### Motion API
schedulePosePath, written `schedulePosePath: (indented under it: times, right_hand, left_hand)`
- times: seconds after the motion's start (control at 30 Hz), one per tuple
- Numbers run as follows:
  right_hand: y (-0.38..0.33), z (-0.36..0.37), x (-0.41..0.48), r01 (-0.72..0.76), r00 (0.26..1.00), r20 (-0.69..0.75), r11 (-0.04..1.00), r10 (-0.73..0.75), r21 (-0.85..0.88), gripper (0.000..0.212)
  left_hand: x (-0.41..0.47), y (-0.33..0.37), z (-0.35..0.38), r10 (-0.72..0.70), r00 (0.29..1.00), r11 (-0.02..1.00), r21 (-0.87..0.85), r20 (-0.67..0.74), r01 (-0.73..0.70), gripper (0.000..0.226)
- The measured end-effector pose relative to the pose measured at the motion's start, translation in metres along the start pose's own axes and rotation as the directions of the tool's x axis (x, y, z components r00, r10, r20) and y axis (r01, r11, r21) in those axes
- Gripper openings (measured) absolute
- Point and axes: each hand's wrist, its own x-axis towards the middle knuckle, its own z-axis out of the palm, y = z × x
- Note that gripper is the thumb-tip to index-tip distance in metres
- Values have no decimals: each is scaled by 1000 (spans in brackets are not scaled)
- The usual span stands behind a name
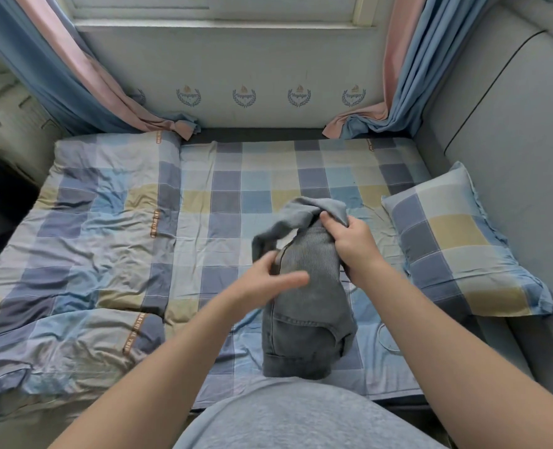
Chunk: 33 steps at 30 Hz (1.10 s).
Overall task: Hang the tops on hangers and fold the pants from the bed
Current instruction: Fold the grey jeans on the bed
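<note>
1. Grey cloth is closest to us: it is our own shirt (301, 422), low in the view.
2. Just past it lie the pants (307, 306). They are dark grey jeans, folded into a long thick bundle on the checked bed (236, 196), right in front of us. The end with the thick stitched seams is nearest us, and the far end is lifted up.
3. Our left hand (262, 280) is at the left edge of the pants, about halfway along. It looks blurry, so we cannot tell if it pinches the cloth or only presses on it.
4. A little farther on, our right hand (352, 244) has its fingers curled tight round the lifted far end of the pants.
5. We think these pants are thick, a bit heavy and a bit stiff. They are not slippery and will not break, but a fold may pop open. It seems best to hold them by the far end and a side seam, then press the fold flat.
6. Farther off, a crumpled quilt (90, 222) lies to the left and a pillow (456, 247) to the right. Blue and pink curtains (84, 76) hang at the far wall.
</note>
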Motion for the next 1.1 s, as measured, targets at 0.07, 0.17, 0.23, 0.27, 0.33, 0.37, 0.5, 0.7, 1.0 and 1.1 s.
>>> schedulePosePath:
  times: [0.07, 0.17, 0.23, 0.27, 0.33, 0.37, 0.5, 0.7, 1.0, 1.1]
  right_hand:
    - [-8, 3, 0, -12, 1000, 2, 997, 11, 76, 14]
    - [-12, 6, -3, -31, 999, 14, 991, 29, 134, 13]
    - [-12, 2, -8, -51, 997, 64, 981, 39, 186, 12]
    - [-12, -1, -10, -53, 994, 100, 981, 35, 187, 12]
    - [-6, -7, -16, -45, 987, 155, 995, 31, 91, 9]
    - [0, -10, -19, -44, 981, 188, 999, 40, 20, 10]
    - [36, -18, -35, -35, 894, 429, 974, 131, -225, 45]
    - [98, -1, -39, 83, 895, 435, 917, 104, -390, 64]
    - [62, -11, -22, 101, 971, 238, 891, 8, -442, 29]
    - [35, -11, -14, 78, 981, 192, 904, 4, -419, 27]
  left_hand:
    - [-1, -20, 12, -43, 999, 997, 62, 16, 42, 62]
    - [-1, -32, 22, 5, 996, 996, 92, -92, 4, 23]
    - [2, -25, 18, 16, 986, 1000, -15, -164, -19, 15]
    - [4, -18, 12, 6, 978, 994, -105, -208, -28, 14]
    - [10, -2, -3, -39, 948, 954, -294, -317, -59, 16]
    - [13, 7, -10, -78, 927, 921, -381, -368, -74, 17]
    - [13, 21, -29, -292, 891, 698, -714, -349, -52, 23]
    - [5, 19, -29, -382, 904, 604, -792, -192, 87, 35]
    - [-2, 8, -57, -259, 950, 589, -808, -173, 14, 43]
    - [-5, 0, -52, -189, 967, 612, -790, -172, -21, 44]
